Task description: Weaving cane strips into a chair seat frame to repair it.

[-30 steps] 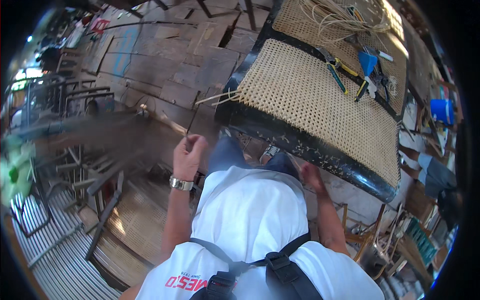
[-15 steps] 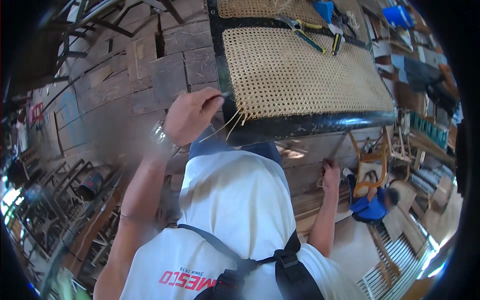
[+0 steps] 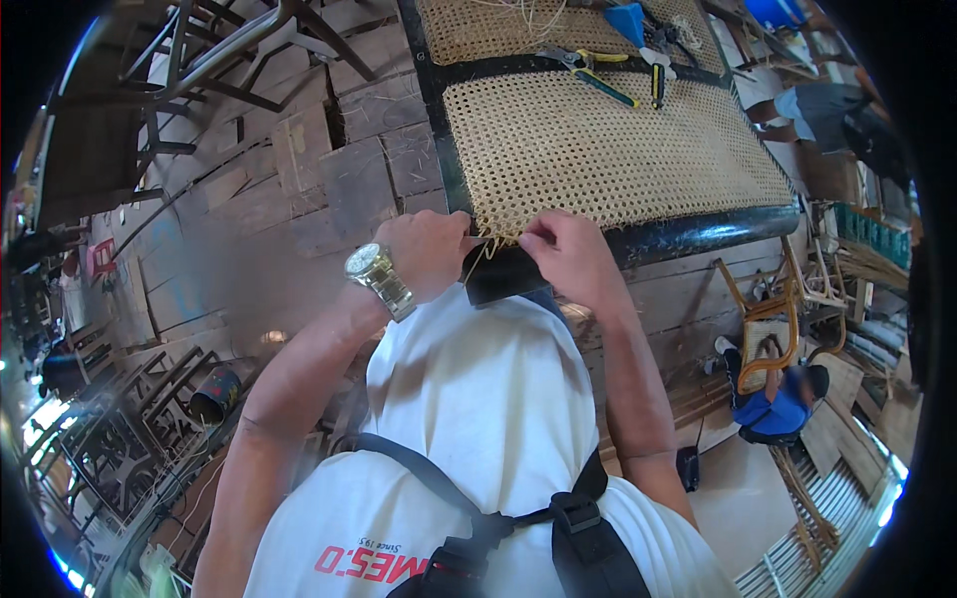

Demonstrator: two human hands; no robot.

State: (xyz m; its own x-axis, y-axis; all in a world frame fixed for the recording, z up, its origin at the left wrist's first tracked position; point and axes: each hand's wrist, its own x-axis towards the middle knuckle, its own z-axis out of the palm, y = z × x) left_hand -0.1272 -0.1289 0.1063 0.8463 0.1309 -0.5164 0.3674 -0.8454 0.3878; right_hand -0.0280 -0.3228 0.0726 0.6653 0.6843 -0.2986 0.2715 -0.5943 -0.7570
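A woven cane panel (image 3: 618, 149) is set in a black frame (image 3: 688, 234) in front of me. Loose cane strands (image 3: 485, 256) stick out at its near left corner. My left hand (image 3: 427, 251), with a metal watch (image 3: 371, 267) on the wrist, is closed at that corner; a thin grey pointed tool (image 3: 477, 242) shows at its fingertips. Just to the right, my right hand (image 3: 573, 261) pinches at the panel's near edge, on what looks like a cane strand, mostly hidden by the fingers.
Green-and-yellow-handled pliers (image 3: 603, 85), a yellow-and-black-handled tool (image 3: 658, 80) and a blue object (image 3: 626, 22) lie on the cane. Dark chair frames (image 3: 239, 50) stand at the far left. Another person (image 3: 776, 404) sits on the right beside a wooden chair (image 3: 788, 334).
My right hand has come up from low on the right to the cane corner. My left hand has moved down and right, close to the loose strands.
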